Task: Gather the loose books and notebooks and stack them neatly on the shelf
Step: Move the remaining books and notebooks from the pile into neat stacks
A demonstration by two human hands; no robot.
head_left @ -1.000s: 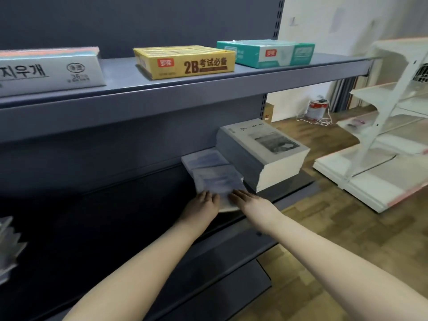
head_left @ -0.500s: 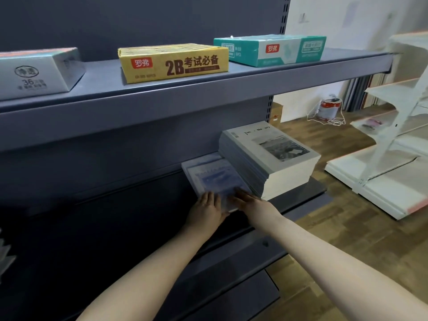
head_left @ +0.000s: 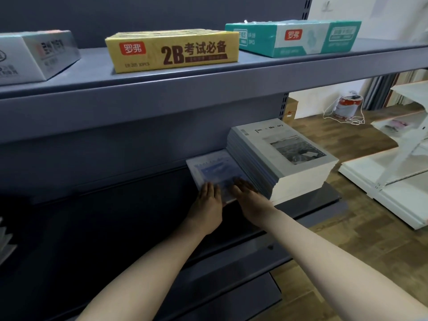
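**Notebooks almost squared on the lower shelf**

Stacking looks well advanced. A low pile of blue-covered notebooks [head_left: 213, 169] lies flat on the lower shelf [head_left: 328, 196]. Its right edge touches a tall stack of books [head_left: 289, 163] that stands tidy beside it. The left hand [head_left: 208, 200] and the right hand [head_left: 249, 198] both rest on the pile's near end, fingers straight and flat, gripping nothing and pressing on the top cover (the cover is too blurred to read its title). The pile sits roughly parallel to the tall stack, so what seems left here is a last nudge to square its edges. At the far left of the view some pale papers [head_left: 4, 239] show in shadow. They may be more loose items to gather, but that cannot be told.

Overhead, the upper shelf [head_left: 208, 89] carries a grey box [head_left: 39, 54], a yellow box [head_left: 172, 50] and a teal box [head_left: 294, 38]. Its overhang narrows the reach, yet nothing lies between the hands and the pile. On the floor to the right, white shelving parts [head_left: 393, 181] and a paint can [head_left: 348, 107] sit well apart from the work.
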